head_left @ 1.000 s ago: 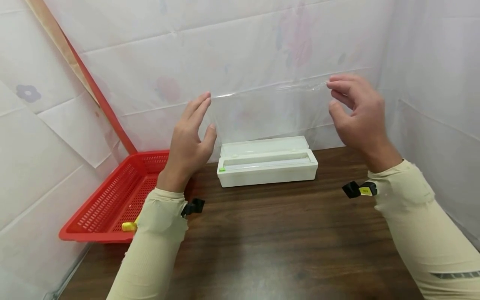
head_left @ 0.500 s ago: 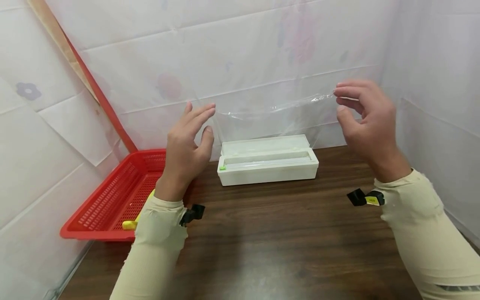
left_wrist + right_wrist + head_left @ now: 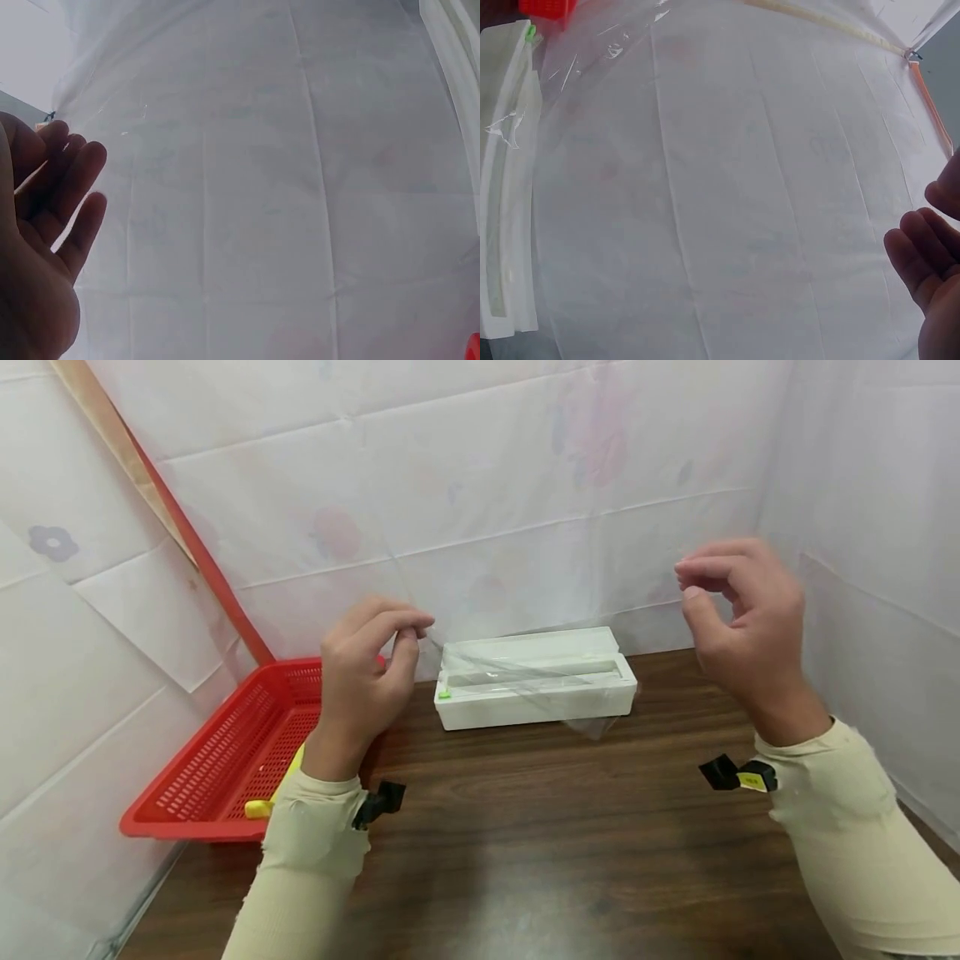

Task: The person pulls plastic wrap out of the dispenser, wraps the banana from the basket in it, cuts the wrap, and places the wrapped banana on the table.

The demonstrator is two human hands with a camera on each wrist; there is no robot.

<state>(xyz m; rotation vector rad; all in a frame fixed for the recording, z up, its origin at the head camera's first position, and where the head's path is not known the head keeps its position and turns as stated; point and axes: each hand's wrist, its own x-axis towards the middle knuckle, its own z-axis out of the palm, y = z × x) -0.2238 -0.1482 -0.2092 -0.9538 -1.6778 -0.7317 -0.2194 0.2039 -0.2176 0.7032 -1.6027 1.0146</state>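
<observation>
In the head view my left hand (image 3: 367, 681) is raised at the left, pinching a sheet of clear cling film (image 3: 596, 727) between thumb and fingertips. From there the film slants down to the right, across a white dispenser box (image 3: 532, 708) with its lid standing up and a small green slider at its left end. Wrinkles of film also show in the right wrist view. My right hand (image 3: 750, 631) hovers at the right with loosely bent fingers. Its thumb stays apart from the fingertips, with nothing seen between them, also in the right wrist view.
A red plastic basket (image 3: 191, 831) stands at the left with a yellow-handled item (image 3: 258, 810) in it, partly hidden by the left forearm. The brown wooden table (image 3: 525, 835) runs up to pale patterned sheeting (image 3: 510, 460) behind and at both sides.
The film, earlier stretched between both hands above the box, has come away from my right hand and dropped over the box. Both hands have lowered; the left fingers have closed together.
</observation>
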